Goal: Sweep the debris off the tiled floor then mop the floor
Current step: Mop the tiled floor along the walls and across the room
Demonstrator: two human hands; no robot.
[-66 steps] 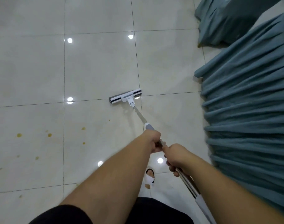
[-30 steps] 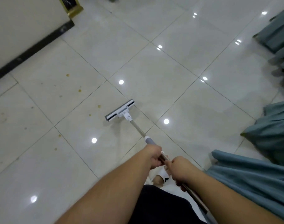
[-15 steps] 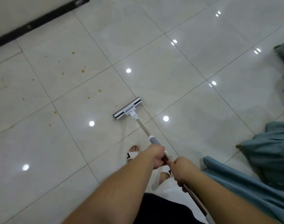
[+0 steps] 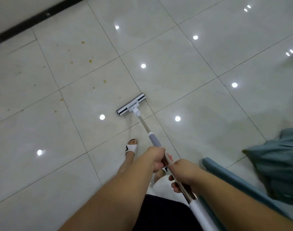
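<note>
The mop head is shown lying flat on the tiled floor, near the middle of the visible floor and straddling a grout line. From it the mop handle slopes back to the person. The handle is gripped by the left hand, curled around it just below the grey sleeve, and by the right hand, wrapped around it directly behind, the two almost touching. Yellowish spots are scattered over the tiles toward the far left edge of the floor, short of the dark skirting strip; the nearest lie just beyond the head. The mopping step is judged to be in hand, and it is best served by keeping the head flat, pressing evenly, and overlapping strokes across the spotted tiles. A sandalled foot is planted near the handle. Grey-blue fabric is draped at the right edge. No container is visible.
</note>
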